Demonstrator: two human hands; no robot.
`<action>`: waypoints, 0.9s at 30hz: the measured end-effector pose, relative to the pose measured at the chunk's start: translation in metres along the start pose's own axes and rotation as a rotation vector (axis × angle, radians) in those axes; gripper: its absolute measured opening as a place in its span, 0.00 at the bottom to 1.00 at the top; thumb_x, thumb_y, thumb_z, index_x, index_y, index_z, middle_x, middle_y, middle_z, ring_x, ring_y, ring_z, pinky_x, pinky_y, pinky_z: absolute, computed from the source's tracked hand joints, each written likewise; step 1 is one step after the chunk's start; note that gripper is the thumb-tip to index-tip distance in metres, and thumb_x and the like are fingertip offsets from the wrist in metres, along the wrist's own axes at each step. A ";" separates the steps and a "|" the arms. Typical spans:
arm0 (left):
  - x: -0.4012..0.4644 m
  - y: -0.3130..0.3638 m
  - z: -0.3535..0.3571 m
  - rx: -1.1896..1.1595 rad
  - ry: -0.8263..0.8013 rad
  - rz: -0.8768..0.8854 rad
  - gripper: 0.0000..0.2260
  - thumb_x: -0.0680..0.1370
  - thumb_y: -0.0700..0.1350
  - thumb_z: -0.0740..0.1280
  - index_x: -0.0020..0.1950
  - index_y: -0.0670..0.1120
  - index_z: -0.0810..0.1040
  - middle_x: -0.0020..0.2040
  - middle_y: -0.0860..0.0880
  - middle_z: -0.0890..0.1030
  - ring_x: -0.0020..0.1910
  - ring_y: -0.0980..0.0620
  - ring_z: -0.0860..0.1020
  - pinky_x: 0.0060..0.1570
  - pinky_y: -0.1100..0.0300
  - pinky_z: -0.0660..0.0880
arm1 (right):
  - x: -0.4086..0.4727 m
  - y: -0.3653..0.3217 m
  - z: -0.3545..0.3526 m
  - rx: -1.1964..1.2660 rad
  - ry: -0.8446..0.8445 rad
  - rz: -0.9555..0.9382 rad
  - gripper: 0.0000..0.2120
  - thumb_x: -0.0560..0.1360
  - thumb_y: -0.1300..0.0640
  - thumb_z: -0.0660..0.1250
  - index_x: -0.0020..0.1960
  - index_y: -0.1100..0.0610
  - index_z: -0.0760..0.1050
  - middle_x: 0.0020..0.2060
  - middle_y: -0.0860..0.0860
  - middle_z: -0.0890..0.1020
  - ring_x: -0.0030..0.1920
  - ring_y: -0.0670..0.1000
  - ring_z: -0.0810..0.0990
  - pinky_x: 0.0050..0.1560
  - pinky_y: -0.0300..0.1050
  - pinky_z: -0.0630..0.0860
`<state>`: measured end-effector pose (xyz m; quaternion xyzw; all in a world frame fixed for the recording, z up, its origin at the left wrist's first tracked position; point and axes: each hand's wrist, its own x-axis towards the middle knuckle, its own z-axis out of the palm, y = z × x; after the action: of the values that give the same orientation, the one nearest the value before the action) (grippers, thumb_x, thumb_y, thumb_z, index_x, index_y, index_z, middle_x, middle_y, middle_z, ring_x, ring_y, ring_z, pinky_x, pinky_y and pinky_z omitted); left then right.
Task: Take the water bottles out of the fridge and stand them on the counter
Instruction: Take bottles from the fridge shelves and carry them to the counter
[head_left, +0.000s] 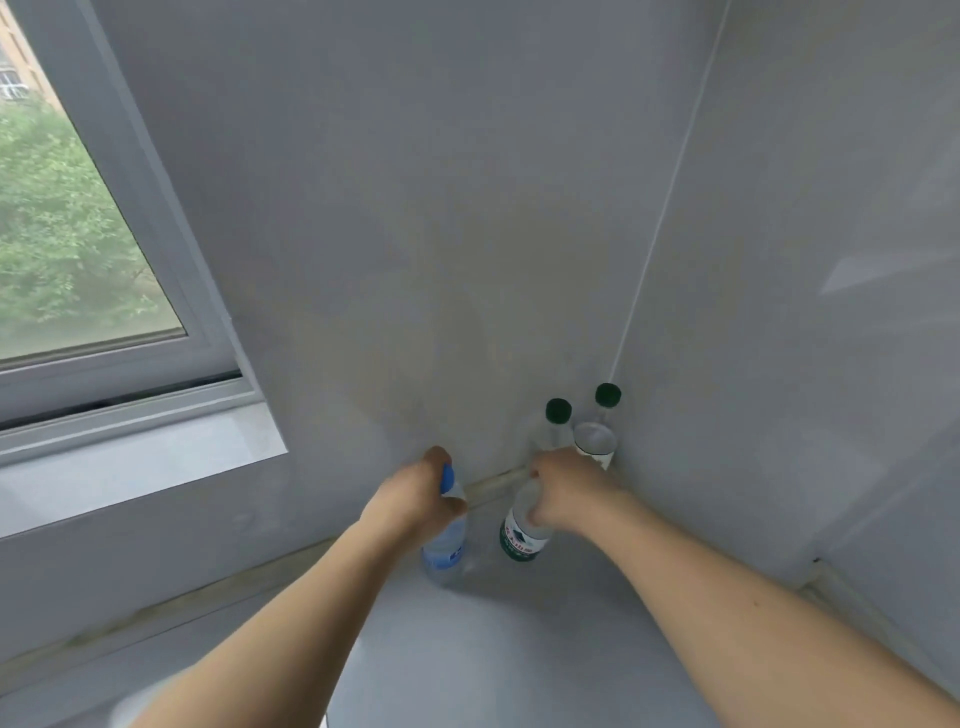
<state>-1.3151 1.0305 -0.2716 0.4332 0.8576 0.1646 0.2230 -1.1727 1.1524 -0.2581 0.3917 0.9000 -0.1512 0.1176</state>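
My left hand (415, 499) grips the neck of a clear bottle with a blue cap and blue label (445, 551), which stands on the grey counter (519, 649). My right hand (566, 493) grips the top of a clear bottle with a green-and-white label (519, 540), also on the counter. Behind them, in the wall corner, stand two more clear bottles with dark green caps, the nearer one (557, 423) and the corner one (602, 426). The fridge is out of view.
Grey walls meet in a corner right behind the bottles. A window with a white frame (156, 291) and a sill (130, 462) lies to the left. Counter surface stretches toward me between my forearms.
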 end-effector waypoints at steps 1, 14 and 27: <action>0.009 -0.003 0.002 -0.042 0.022 -0.003 0.18 0.73 0.49 0.68 0.60 0.49 0.68 0.51 0.47 0.75 0.48 0.45 0.75 0.44 0.55 0.73 | 0.011 -0.001 0.001 0.020 0.014 -0.012 0.19 0.70 0.56 0.69 0.59 0.57 0.70 0.54 0.54 0.74 0.53 0.57 0.77 0.47 0.45 0.75; 0.041 -0.032 0.017 -0.439 -0.007 0.030 0.13 0.69 0.49 0.73 0.51 0.52 0.75 0.45 0.54 0.79 0.43 0.55 0.78 0.42 0.59 0.76 | 0.059 -0.013 0.005 -0.115 0.249 -0.170 0.25 0.74 0.55 0.69 0.66 0.55 0.61 0.58 0.54 0.68 0.48 0.58 0.77 0.43 0.54 0.78; 0.058 -0.016 0.025 -0.557 -0.006 0.095 0.17 0.71 0.50 0.74 0.57 0.58 0.73 0.53 0.57 0.78 0.52 0.54 0.78 0.55 0.55 0.76 | 0.041 0.010 0.017 0.197 0.244 -0.184 0.42 0.75 0.58 0.70 0.77 0.48 0.46 0.72 0.50 0.61 0.61 0.54 0.74 0.61 0.48 0.72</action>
<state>-1.3433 1.0708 -0.3145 0.3955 0.7575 0.4027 0.3280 -1.1909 1.1801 -0.2888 0.3325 0.9205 -0.2003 -0.0458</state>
